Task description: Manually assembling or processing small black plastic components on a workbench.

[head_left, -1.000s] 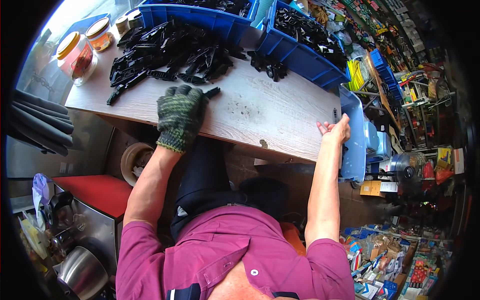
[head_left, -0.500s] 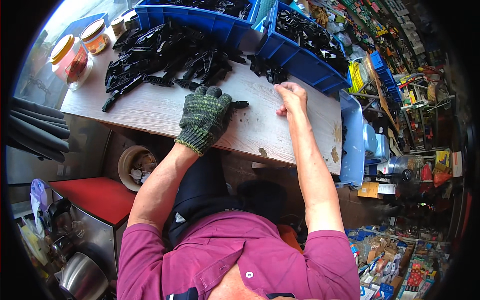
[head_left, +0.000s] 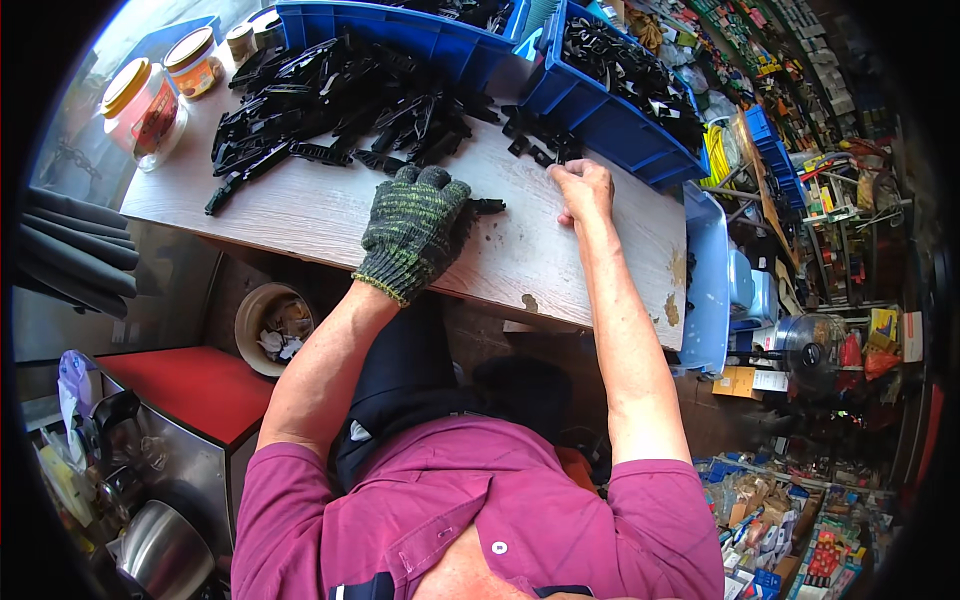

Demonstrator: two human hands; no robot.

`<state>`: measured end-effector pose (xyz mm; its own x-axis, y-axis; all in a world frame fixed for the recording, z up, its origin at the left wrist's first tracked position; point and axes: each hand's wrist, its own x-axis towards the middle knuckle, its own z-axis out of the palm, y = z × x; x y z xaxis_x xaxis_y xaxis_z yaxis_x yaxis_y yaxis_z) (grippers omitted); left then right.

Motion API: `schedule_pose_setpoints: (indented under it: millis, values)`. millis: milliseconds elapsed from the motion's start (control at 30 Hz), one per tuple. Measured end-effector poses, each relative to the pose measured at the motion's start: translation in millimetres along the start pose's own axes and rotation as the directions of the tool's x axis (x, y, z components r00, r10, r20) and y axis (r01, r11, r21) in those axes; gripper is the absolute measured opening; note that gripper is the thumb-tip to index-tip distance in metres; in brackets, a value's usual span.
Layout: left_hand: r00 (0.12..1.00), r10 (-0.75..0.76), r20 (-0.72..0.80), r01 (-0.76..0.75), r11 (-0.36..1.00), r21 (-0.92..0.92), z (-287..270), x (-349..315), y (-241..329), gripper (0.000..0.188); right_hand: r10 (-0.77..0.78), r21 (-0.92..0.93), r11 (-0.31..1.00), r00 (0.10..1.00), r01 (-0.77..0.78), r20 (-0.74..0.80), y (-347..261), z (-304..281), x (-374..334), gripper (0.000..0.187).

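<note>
My left hand (head_left: pixel 415 228), in a dark green and black knitted glove, rests on the table's near half with its fingers curled over a long black plastic part (head_left: pixel 488 206). One end of that part sticks out to the right of the glove; the rest is hidden. Bare, my right hand (head_left: pixel 583 190) is held in a pinch at the near side of a small group of little black plastic pieces (head_left: pixel 538 138). What lies between its fingertips, if anything, is too small to make out. Beyond the glove spreads a large heap of long black plastic parts (head_left: pixel 320 105).
Blue crates (head_left: pixel 610 110) filled with black parts stand along the table's far side. Lidded jars (head_left: pixel 143 110) are at the far left of the pale wooden table (head_left: pixel 330 225). A waste bucket (head_left: pixel 250 335) sits below its front edge, and a light blue bin (head_left: pixel 708 290) adjoins the right end.
The little black pieces by my right hand lie more spread out toward it. The fingers of that hand have drawn in slightly. My left hand stays nearly in place over the part.
</note>
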<state>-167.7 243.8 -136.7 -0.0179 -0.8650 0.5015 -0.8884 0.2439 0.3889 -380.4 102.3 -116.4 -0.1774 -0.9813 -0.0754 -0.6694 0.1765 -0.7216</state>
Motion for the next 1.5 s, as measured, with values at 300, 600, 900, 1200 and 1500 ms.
schedule_pose_setpoints:
  millis: [300,600,900,1200,1500]
  values:
    - [0.999,0.018,-0.046,-0.019,1.0,-0.019,1.3,-0.8,-1.4,0.014,-0.029,0.02,0.999,0.997,0.028,0.067,11.0,-6.3,-7.2,0.036]
    - [1.0,0.006,-0.03,-0.007,0.999,-0.054,-1.6,-3.7,-3.5,0.021,-0.032,-0.12,0.992,0.996,0.042,0.08,3.4,-10.0,-13.8,0.037]
    - [0.967,0.045,-0.25,-0.094,0.977,-0.189,-1.8,-15.0,3.3,0.035,-0.199,0.456,0.889,0.858,-0.045,0.474,14.3,-15.5,-72.6,0.027]
    - [0.98,0.199,-0.019,-0.184,0.859,-0.478,4.2,-19.9,9.9,0.039,-0.325,0.553,0.828,0.729,-0.088,0.602,21.4,-8.9,-107.7,0.027]
    - [0.987,0.13,-0.096,-0.16,0.868,-0.471,9.5,-23.5,13.8,0.011,-0.324,0.565,0.825,0.797,-0.025,0.509,20.2,-4.7,-120.0,0.032]
